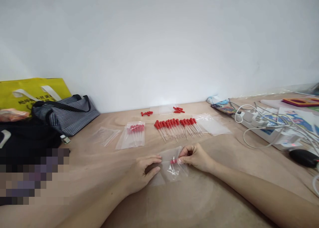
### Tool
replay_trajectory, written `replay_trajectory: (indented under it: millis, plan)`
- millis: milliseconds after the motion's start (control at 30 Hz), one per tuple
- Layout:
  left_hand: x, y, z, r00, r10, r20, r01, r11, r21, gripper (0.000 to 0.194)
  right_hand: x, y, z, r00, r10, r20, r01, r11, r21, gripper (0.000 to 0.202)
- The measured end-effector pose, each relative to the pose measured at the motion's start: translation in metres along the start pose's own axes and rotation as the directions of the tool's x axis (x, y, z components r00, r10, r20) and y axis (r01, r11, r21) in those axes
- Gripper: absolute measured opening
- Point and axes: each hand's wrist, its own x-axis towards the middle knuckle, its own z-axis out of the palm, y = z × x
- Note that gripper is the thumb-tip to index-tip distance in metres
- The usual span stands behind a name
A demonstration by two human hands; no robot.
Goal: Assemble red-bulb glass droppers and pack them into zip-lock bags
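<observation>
Tan tabletop (189, 201); right hand (196, 157) holds red bulb (173, 161) crosswise.

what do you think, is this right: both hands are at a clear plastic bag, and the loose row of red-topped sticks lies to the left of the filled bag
Not quite: the head view shows the loose row of red-topped sticks to the right of the filled bag. Left hand and right hand are indeed at a clear plastic bag.

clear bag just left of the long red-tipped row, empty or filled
Not empty: several red-tipped sticks show through the clear bag.
</observation>
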Motion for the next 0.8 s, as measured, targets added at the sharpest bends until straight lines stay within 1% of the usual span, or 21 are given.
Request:
replay_trajectory:
  millis: [100,167,200,267,333,367,433,533,600,700,800]
  plan:
    - [-0.001,-0.001,0.002,1.000,0.001,-0.009,-0.001,1.000,-0.004,0.023,0.001,0.001,-0.006,0.994,-0.063,0.088,0.069,0.996,-0.056,0.026]
    - [-0.001,0.000,0.001,1.000,0.001,-0.002,-0.001,1.000,-0.010,0.023,0.003,0.001,-0.008,0.988,-0.076,0.131,0.086,0.994,-0.072,0.026]
    - [-0.001,0.001,0.001,1.000,-0.002,0.004,0.002,1.000,-0.016,0.024,0.003,0.002,-0.009,0.990,-0.068,0.124,0.078,0.994,-0.080,0.026]
    - [-0.001,0.003,-0.001,1.000,-0.021,0.005,0.021,0.999,-0.027,0.022,0.005,0.003,-0.010,0.997,-0.043,0.067,0.050,0.994,-0.101,0.026]
    - [0.000,0.005,-0.002,0.998,-0.054,-0.016,0.053,0.998,-0.026,0.018,0.006,0.004,-0.010,0.999,-0.032,0.022,0.034,0.992,-0.123,0.026]
    - [0.000,0.005,-0.002,0.997,-0.068,-0.029,0.067,0.998,-0.017,0.017,0.006,0.004,-0.010,0.999,-0.033,0.021,0.035,0.991,-0.132,0.026]
    - [0.000,0.005,-0.002,0.996,-0.079,-0.044,0.079,0.997,0.009,0.016,0.007,0.005,-0.012,0.997,-0.040,0.061,0.048,0.990,-0.134,0.025]
    - [-0.001,0.004,-0.002,0.997,-0.068,-0.031,0.069,0.997,0.034,0.016,0.008,0.006,-0.015,0.993,-0.020,0.120,0.034,0.993,-0.115,0.026]
    - [-0.001,0.004,-0.002,0.999,-0.050,-0.013,0.051,0.998,0.037,0.018,0.008,0.007,-0.015,0.994,-0.006,0.114,0.020,0.993,-0.119,0.029]
    - [-0.002,0.002,-0.002,1.000,-0.022,0.000,0.022,0.999,0.043,0.021,0.008,0.007,-0.014,0.996,-0.042,0.074,0.054,0.984,-0.168,0.028]
    - [-0.003,0.000,0.000,1.000,-0.006,0.003,0.006,0.998,0.058,0.023,0.007,0.006,-0.015,0.989,-0.085,0.120,0.106,0.979,-0.174,0.025]
